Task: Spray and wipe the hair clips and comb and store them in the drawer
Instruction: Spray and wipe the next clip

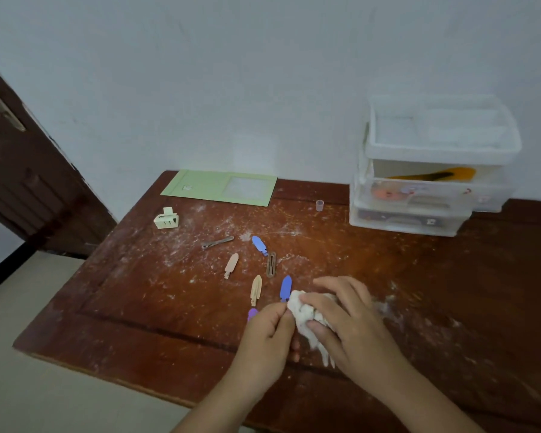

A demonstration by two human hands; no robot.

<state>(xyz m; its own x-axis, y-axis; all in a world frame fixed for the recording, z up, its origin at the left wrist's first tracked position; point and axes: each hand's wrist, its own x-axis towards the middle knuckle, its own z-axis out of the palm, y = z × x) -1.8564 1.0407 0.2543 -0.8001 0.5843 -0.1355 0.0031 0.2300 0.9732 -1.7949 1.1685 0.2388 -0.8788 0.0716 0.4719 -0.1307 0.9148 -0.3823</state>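
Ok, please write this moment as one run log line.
step: wiping | right hand: holds white cloth | left hand: pinches purple hair clip at cloth | six clips loose on table | drawer unit: closed
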